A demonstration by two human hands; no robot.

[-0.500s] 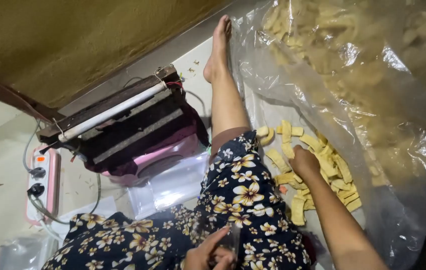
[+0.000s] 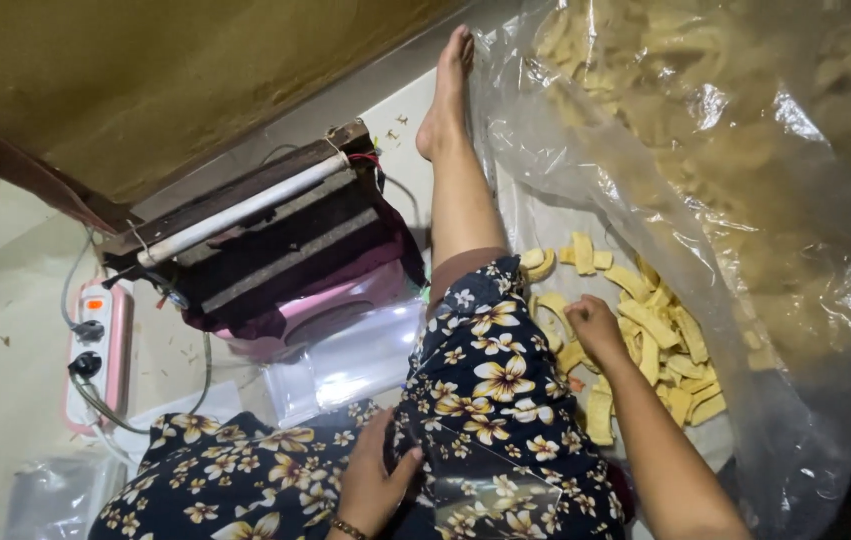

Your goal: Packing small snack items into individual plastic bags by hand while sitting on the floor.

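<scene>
I sit on the floor in flowered dark clothes, one bare leg stretched out ahead. My right hand reaches into a pile of yellow chips on clear plastic sheeting and closes over some of them. My left hand rests on my lap, gripping the top of a clear plastic bag that lies over my thigh. What the small bag contains is hard to make out.
A large clear bag of chips rises at the right. A bag-sealing machine on a pink base stands left of my leg, with a power strip and cables further left. Clear empty bags lie by my knee.
My right hand has shifted slightly among the chips. My left hand stays on the bag at my lap.
</scene>
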